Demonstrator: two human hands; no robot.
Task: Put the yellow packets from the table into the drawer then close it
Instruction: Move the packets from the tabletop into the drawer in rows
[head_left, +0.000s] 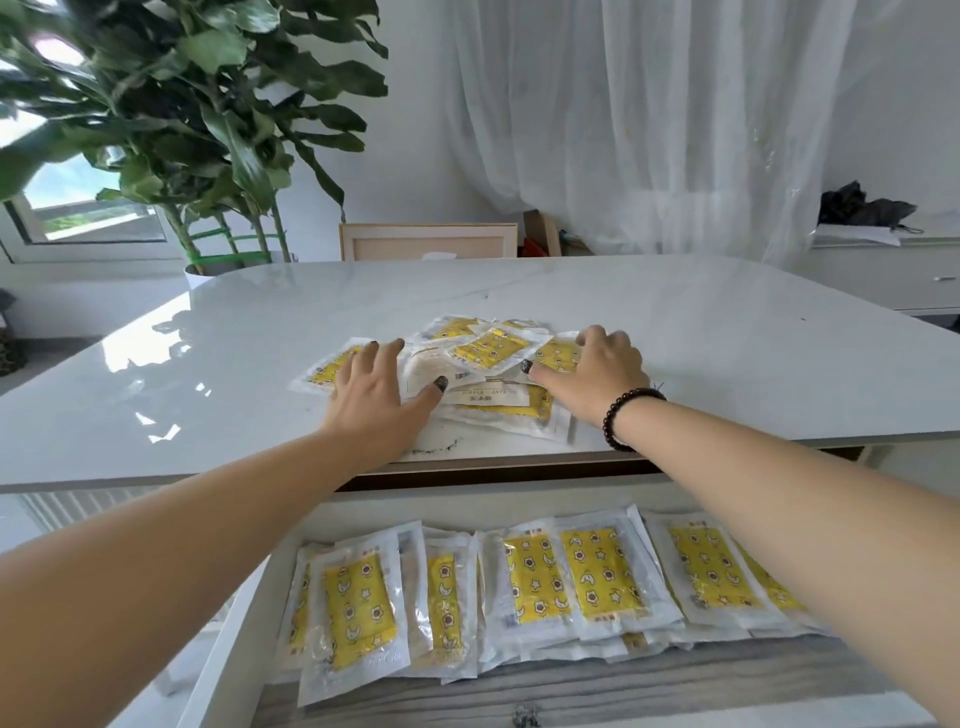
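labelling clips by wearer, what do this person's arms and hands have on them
Both forearms are bare, no sleeves in view. The right hand has a bracelet of dark round beads at the wrist. The left hand wears nothing at the wrist. The fingernails on both hands are painted dark.

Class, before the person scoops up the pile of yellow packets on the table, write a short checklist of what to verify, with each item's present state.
1. Drawer open below the table edge: ok.
2. Left hand on the pile of yellow packets: ok.
3. Right hand on the pile's other side: ok.
4. Fingers curled under the pile: cannot tell.
5. Room left in the drawer beside the packets in the drawer: ok, bare floor in front.
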